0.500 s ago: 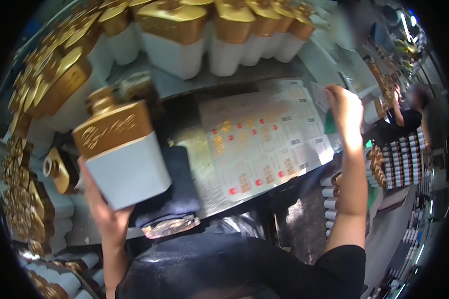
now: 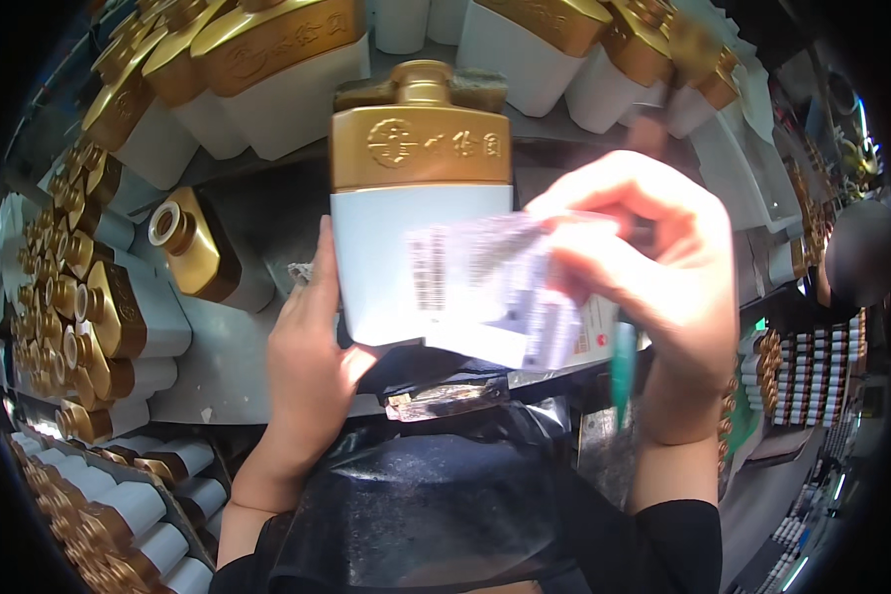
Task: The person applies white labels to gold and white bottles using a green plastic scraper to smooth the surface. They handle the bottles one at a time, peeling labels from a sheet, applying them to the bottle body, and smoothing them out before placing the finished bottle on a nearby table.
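A white bottle with a gold shoulder and neck (image 2: 421,148) is held upright before me. My left hand (image 2: 312,366) supports it, with fingers along its left side and thumb near the bottom edge. My right hand (image 2: 668,247) pinches a thin, see-through label sheet with a barcode (image 2: 465,282) between thumb and fingers. The label overlaps the white front in this view; whether it touches the bottle I cannot tell. Below the right hand a slim green object (image 2: 622,374) shows; what it is and whether that hand holds it is unclear.
Similar bottles stand along the back (image 2: 287,79) and crowd the left side (image 2: 109,307). A single gold-topped bottle (image 2: 198,247) tilts toward the left on the grey table (image 2: 223,371). Part of a printed sheet (image 2: 599,327) shows behind my right hand. Another person (image 2: 861,257) is at the far right.
The bottle has moved right, to the middle, and turned upright in my left hand. My right hand has come in from the right, with the label now in plain view before the bottle.
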`<state>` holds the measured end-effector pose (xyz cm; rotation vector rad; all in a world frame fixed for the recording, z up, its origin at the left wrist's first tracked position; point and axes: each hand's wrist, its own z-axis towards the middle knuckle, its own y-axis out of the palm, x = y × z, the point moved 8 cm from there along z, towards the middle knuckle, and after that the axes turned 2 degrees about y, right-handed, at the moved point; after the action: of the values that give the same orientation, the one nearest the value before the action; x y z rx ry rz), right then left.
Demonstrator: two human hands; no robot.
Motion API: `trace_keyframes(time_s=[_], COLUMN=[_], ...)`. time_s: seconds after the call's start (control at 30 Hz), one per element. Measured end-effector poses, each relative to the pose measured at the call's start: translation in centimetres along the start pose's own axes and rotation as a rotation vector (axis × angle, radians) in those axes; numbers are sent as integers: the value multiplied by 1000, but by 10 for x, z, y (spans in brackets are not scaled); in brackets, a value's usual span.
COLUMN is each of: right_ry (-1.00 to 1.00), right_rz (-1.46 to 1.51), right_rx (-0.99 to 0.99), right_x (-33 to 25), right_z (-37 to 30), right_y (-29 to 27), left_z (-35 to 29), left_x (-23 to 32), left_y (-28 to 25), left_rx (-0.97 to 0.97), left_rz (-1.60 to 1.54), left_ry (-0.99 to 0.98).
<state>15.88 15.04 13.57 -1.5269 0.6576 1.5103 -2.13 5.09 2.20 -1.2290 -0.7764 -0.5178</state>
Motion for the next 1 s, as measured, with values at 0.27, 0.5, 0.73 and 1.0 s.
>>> trace_keyframes(time_s=[0.27,0.5,0.73,1.0], right_ry=[-30,-123,117,136], right_rz=[-284,-427,-180,-182], right_rx=[71,354,53,95], right_x=[54,58,92,97], right_z=[15,4,1,-1], right_y=[21,-6,13,21], left_z=[13,24,49,44], left_x=[0,13,26,13], left_y=[-2,-4,-6,-6], left_rx=[-50,22,118,142], left_rz=[-352,-348,-273,-570], left_ry=[116,108,234,130])
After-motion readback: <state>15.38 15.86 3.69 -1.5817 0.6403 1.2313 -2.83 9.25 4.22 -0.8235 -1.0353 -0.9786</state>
